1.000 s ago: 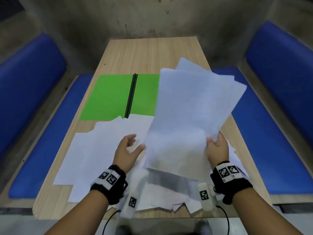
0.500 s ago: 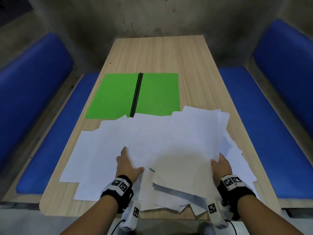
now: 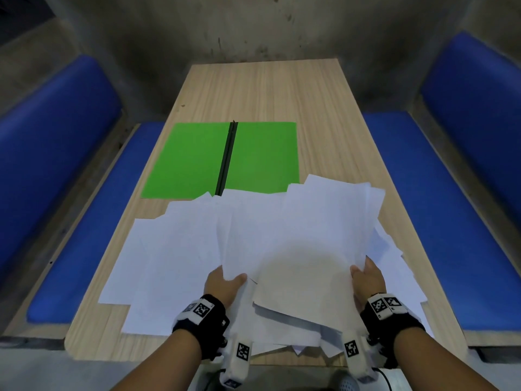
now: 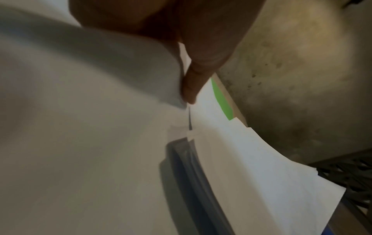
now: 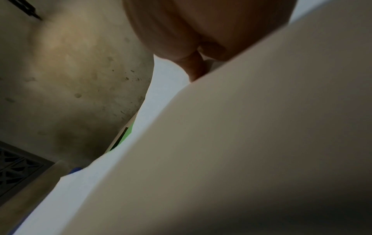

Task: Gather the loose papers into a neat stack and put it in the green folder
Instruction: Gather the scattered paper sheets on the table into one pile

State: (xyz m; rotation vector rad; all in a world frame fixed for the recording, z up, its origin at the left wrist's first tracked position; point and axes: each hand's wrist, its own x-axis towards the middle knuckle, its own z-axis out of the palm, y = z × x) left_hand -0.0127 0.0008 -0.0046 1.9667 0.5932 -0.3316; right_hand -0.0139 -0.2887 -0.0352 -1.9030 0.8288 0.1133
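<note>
White loose papers (image 3: 197, 249) lie spread over the near half of the wooden table (image 3: 267, 91). A thicker bundle of sheets (image 3: 310, 244) rests on top at the right. My left hand (image 3: 228, 277) pinches the bundle's near-left edge, thumb on top and fingers hidden beneath. In the left wrist view, a finger of the left hand (image 4: 193, 82) presses against a sheet edge (image 4: 175, 89). My right hand (image 3: 363, 272) grips the bundle's right edge. The right hand (image 5: 201, 39) is mostly hidden by paper (image 5: 261, 143) in the right wrist view. The green folder (image 3: 191, 159) lies open and flat beyond the papers.
Blue cushioned benches run along the left (image 3: 70, 221) and right (image 3: 451, 221) of the table. A concrete wall (image 3: 253, 29) stands behind its far end. Some sheets overhang the near edge (image 3: 304, 348). Bare wood shows beyond the folder.
The bundle, held up in front of me by my right hand, has come down flat onto the pile. My left hand moved from open in the air to pinching the bundle's left edge.
</note>
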